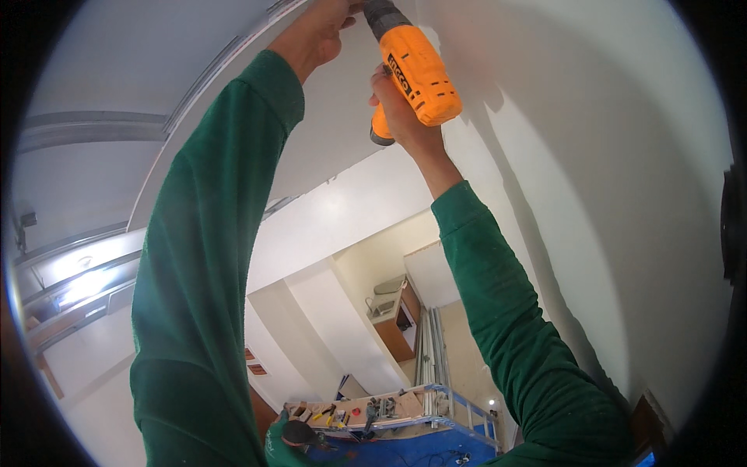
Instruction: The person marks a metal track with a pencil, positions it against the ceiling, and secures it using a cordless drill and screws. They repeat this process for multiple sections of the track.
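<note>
My right hand (406,117) is wrapped round the grip of an orange cordless drill (419,68), which is raised overhead with its black chuck (381,15) toward the top edge of the view. Beside the chuck is my left hand (320,33), its fingers curled together; the fingertips are partly cut off by the view's edge, and what they pinch cannot be made out. Both arms, in green sleeves, reach up. Above and behind the hands spreads a pale ceiling board (311,124), its long edge running along my left arm.
Metal ceiling channels (93,128) cross the upper left near a bright lamp (85,286). A white wall (576,171) rises close on the right. Below stand a workbench with tools (366,412), a ladder (471,420) and a person (292,440). Long metal profiles (430,342) lie by a cabinet (398,323).
</note>
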Tool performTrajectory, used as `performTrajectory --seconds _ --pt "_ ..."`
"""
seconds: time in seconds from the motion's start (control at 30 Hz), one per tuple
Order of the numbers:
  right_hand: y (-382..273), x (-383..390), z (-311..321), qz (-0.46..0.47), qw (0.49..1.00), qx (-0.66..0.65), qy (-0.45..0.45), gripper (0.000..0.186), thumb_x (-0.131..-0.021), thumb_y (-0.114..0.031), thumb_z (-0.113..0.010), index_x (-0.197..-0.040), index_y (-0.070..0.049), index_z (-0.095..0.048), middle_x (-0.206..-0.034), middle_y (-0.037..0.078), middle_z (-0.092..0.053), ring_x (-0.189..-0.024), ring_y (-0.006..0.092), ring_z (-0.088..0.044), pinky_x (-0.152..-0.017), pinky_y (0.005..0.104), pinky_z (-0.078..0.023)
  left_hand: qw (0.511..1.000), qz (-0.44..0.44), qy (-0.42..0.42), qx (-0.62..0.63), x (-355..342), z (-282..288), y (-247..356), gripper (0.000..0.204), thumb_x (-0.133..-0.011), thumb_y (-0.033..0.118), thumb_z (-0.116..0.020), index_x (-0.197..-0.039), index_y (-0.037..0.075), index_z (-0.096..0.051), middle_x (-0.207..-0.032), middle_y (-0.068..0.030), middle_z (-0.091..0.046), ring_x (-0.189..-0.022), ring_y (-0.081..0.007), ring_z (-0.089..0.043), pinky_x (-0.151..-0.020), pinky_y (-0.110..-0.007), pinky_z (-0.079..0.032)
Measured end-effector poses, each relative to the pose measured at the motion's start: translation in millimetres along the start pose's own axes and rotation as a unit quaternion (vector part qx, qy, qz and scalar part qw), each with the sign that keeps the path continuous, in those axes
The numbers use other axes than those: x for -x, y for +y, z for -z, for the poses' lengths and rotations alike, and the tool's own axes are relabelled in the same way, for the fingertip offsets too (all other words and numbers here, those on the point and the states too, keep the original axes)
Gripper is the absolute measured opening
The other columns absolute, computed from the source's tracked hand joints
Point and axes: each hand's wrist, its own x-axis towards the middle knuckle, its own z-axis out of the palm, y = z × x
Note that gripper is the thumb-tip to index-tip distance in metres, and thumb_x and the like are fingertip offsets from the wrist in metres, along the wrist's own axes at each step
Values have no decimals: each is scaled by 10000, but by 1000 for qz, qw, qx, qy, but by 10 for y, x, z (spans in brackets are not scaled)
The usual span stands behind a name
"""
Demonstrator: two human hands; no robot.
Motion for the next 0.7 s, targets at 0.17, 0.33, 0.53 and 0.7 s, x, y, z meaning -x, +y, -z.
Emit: performTrajectory --seconds 0.17,0.33,0.53,0.7 --pt "90 20 155 37 997 63 2 110 -959 -194 -684 -1032 -120 -647 -854 -26 -647 -765 104 -663 -722 317 -558 999 -33 0 13 315 -151 89 431 -1134 363 -451 -1395 62 -617 -1479 -142 -578 -1444 -303 -422 -1279 -524 -160" --pt "219 86 77 86 987 131 19 171 -968 -228 -692 -1084 -113 -644 -876 -18 -648 -775 111 -663 -744 314 -559 991 -129 -35 -15 -50 66 -344 388 -1141 387 -434 -1319 111 -640 -1351 -96 -680 -1353 -255 -539 -1260 -473 -272" --pt "330 83 60 232 934 265 58 244 -994 -268 -690 -1172 -113 -627 -920 8 -667 -781 138 -659 -764 333 -565 992 -102 -68 25 -45 101 -152 512 -1129 375 -456 -1473 8 -545 -1503 -188 -546 -1425 -324 -468 -1263 -497 -263" --pt "430 47 236 297 891 342 30 518 -934 -254 -797 -1341 -93 -521 -1154 66 -583 -1030 232 -572 -930 453 -480 985 -160 -62 4 195 -111 -99 547 -1135 388 -435 -1506 -8 -499 -1495 -208 -541 -1395 -317 -515 -1237 -478 -356"
